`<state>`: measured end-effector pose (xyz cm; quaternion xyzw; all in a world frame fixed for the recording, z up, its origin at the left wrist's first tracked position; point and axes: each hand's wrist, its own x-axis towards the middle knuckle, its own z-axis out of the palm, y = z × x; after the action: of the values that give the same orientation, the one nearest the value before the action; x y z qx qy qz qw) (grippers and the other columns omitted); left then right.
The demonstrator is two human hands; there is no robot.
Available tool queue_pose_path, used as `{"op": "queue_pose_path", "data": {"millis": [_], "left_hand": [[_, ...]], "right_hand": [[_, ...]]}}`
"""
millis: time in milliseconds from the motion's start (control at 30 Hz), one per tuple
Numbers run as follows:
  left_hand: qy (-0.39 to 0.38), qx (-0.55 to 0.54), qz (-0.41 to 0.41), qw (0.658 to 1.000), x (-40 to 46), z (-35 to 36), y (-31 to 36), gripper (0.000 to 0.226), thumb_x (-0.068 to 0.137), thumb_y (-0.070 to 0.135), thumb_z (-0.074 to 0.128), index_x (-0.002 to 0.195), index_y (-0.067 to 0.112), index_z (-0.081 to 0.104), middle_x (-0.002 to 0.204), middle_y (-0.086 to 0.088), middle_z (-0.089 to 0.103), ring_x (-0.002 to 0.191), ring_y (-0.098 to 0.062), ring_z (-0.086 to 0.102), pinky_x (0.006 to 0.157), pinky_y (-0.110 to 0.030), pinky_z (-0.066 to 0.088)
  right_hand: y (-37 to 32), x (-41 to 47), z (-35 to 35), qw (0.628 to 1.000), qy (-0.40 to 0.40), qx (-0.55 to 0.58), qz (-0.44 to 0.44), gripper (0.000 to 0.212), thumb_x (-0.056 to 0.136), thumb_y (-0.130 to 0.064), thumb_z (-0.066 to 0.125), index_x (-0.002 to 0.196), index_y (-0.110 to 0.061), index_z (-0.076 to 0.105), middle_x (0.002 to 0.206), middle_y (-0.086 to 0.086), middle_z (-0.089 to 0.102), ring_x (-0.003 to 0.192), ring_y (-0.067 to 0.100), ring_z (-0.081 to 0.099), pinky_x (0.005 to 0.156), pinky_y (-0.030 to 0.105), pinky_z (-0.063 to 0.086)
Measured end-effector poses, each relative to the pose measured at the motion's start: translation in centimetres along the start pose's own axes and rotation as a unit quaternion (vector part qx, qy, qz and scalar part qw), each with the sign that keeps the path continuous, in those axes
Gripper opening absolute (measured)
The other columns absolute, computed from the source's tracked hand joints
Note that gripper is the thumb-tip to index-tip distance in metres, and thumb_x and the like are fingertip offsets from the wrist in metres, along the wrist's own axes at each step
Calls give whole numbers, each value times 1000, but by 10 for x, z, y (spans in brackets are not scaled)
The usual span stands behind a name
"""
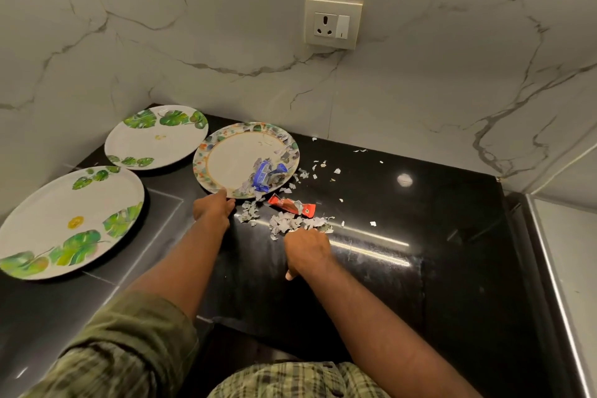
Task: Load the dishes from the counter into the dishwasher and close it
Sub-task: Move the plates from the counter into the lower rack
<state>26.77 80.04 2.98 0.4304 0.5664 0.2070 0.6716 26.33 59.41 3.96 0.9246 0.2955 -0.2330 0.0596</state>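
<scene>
The left hand, at the centre of the frame, has its grip on the near rim of a plate with a speckled, multicoloured border, fingers curled over the edge. The right hand, just right of centre, rests knuckles-up on the black worktop, fingers curled down against a heap of torn paper scraps; whether its grip holds any scraps cannot be told.

On the right side of the speckled plate lie a crumpled blue wrapper and more scraps. A red sachet lies on the worktop between that plate and the heap. Small scraps are scattered further right.

At the left of the frame sit two white plates printed with green leaves: one at upper left in the corner, one nearer at lower left. A wall socket is set in the marble wall at top centre.
</scene>
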Motion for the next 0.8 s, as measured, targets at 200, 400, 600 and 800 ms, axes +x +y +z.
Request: {"op": "queue_pose_path", "data": {"millis": [200,400,600,800], "left_hand": [[-17,9,-13,1000,0,1,8,33,96,2,66,128,-2,61,112,-17,72,87,-24,75,81,-32,62],[-51,-76,-27,995,-14,-14,10,49,80,-7,52,127,5,57,120,-15,68,109,-31,70,90,-50,62],[-30,-98,120,987,-29,-34,9,32,87,-5,57,112,14,66,106,-8,73,103,-31,71,88,-49,62],[9,70,423,903,-58,-50,14,25,95,24,60,76,25,44,62,20,47,57,2,39,54,-17,34]], "right_hand": [[0,1,3,1000,12,7,-9,28,91,-34,79,109,-14,70,113,6,72,110,28,67,96,44,50],[3,-2,-3,1000,-14,-4,-10,50,78,-46,89,113,-16,70,114,4,74,110,28,68,78,39,46],[11,-12,3,1000,17,10,-2,67,77,-52,89,128,-14,65,130,9,69,128,32,60,102,43,48],[15,-25,5,999,24,35,1,70,82,-54,84,134,-13,62,141,12,62,135,32,53,108,43,45]]}}
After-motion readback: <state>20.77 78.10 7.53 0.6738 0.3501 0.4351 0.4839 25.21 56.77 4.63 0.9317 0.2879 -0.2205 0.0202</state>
